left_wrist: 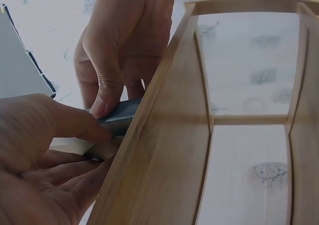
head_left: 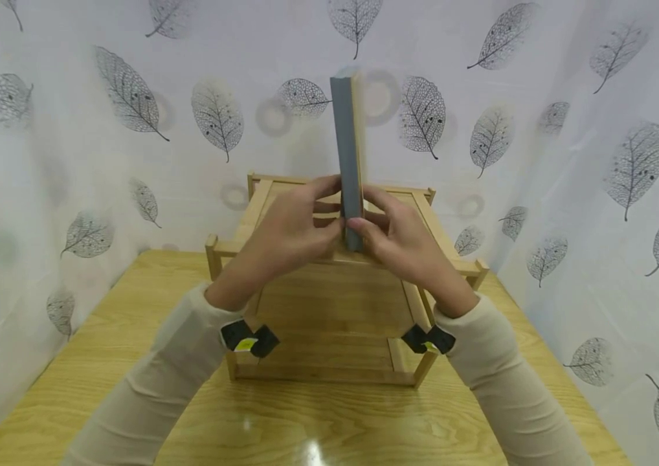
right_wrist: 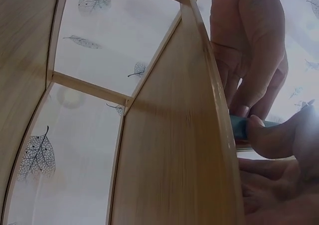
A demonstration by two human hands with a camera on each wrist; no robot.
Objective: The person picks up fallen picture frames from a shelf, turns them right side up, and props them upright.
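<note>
A thick book [head_left: 348, 149] with a grey-blue spine stands upright on the top board of a wooden two-tier rack [head_left: 329, 298], its spine facing me. My left hand [head_left: 285, 230] grips its left side, thumb near the lower spine. From the other side my right hand [head_left: 405, 239] holds it, thumb against the spine's edge. Low down in the left wrist view, the book's end [left_wrist: 119, 116] shows between both hands at the rack's edge. The right wrist view has the book [right_wrist: 239, 127] partly hidden behind the rack and fingers.
The rack stands on a wood-grain table [head_left: 306, 421], with its lower shelf below the hands. Raised corner posts [head_left: 213, 249] stick up at the top board's ends. Behind and at both sides hangs a pale curtain [head_left: 568, 162] printed with leaves.
</note>
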